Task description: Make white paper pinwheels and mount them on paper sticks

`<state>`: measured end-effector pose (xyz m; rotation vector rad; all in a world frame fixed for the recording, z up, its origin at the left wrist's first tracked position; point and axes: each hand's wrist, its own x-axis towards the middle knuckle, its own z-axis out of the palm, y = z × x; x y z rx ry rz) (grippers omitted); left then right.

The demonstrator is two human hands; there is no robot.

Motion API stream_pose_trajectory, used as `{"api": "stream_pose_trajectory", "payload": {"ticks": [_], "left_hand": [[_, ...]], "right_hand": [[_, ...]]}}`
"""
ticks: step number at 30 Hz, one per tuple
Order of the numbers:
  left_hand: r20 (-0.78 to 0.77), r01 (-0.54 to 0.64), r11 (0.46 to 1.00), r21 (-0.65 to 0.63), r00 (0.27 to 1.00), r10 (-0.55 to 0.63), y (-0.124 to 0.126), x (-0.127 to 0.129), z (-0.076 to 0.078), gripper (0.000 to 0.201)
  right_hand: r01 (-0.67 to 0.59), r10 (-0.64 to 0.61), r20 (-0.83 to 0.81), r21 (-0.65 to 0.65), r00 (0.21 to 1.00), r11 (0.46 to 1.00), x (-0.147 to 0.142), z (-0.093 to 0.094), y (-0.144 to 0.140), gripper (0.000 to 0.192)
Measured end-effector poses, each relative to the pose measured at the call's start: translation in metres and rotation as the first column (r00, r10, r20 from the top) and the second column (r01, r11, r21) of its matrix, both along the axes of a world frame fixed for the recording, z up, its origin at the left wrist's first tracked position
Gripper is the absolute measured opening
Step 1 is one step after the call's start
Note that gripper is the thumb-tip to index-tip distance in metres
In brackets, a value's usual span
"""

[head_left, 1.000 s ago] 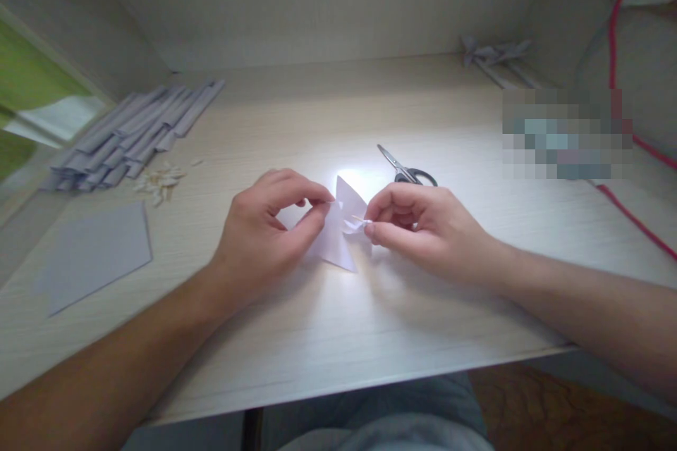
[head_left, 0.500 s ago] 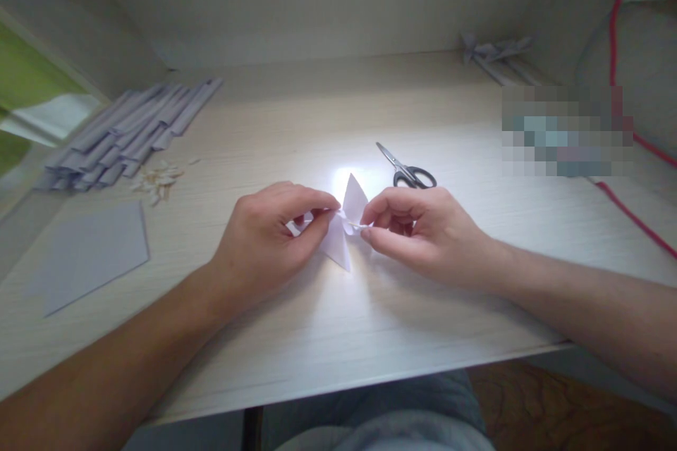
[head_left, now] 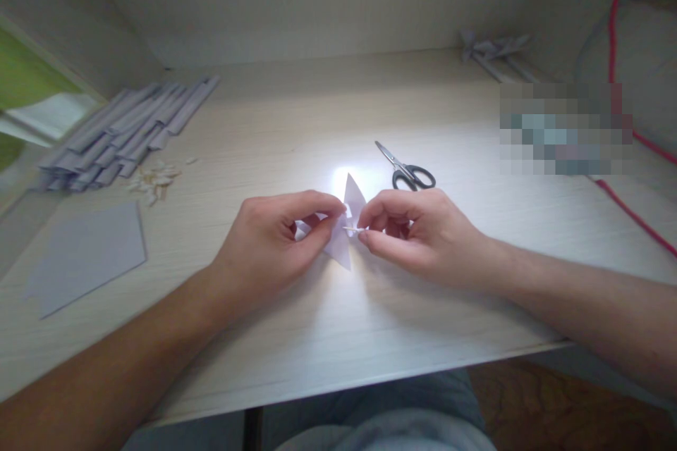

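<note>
A white paper pinwheel (head_left: 354,194), its pointed blades sticking up and down, is pinched between the thumb and fingers of my left hand (head_left: 280,232). From the right, my right hand (head_left: 423,232) closes its thumb and forefinger on a short cotton swab (head_left: 350,228). The swab's thin end points left at the middle of the pinwheel; whether it touches the paper I cannot tell. My fingers hide part of the blades. Black-handled scissors (head_left: 405,170) lie just beyond my right hand, blades partly apart.
Rolled paper tubes (head_left: 127,130) are stacked at the left. Beside them lies a small pile of cut cotton swabs (head_left: 154,180), with white paper sheets (head_left: 89,254) nearer me. Folded paper on sticks (head_left: 494,49) rests at the back right. A red cord (head_left: 635,222) runs along the right.
The cotton swab in my right hand has drawn slightly away from the pinwheel's middle, showing more of its thin end. My left fingers have shifted a little right on the paper.
</note>
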<state>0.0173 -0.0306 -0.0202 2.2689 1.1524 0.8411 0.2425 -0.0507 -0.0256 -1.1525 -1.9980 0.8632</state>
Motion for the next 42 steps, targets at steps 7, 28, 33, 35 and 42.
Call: {"api": "stream_pose_trajectory", "payload": {"ticks": [7,28,33,35,42], "left_hand": [[-0.021,-0.085,0.996,-0.005,0.996,0.085,0.003,0.001,-0.001,0.018],[0.016,-0.005,1.0,-0.007,1.0,0.006,0.001,0.0,-0.004,0.016],[0.027,-0.046,0.999,0.01,0.999,0.046,0.0,0.0,-0.004,0.01],[0.022,-0.132,0.989,0.067,0.991,0.131,0.002,-0.001,-0.003,0.009],[-0.038,-0.273,0.96,0.058,0.96,0.276,0.015,-0.003,-0.005,0.026]], "right_hand": [[0.003,-0.004,0.013,0.033,1.0,0.999,0.001,-0.001,0.001,0.007],[0.023,-0.023,0.0,-0.014,1.0,1.0,0.0,-0.002,0.0,0.007],[0.029,-0.029,0.016,-0.001,0.999,1.0,0.0,-0.001,0.001,0.006],[0.044,-0.044,0.019,0.001,0.999,0.999,0.0,-0.001,0.001,0.006],[0.05,-0.049,0.027,-0.019,0.998,0.999,-0.001,-0.002,0.001,0.008]]}}
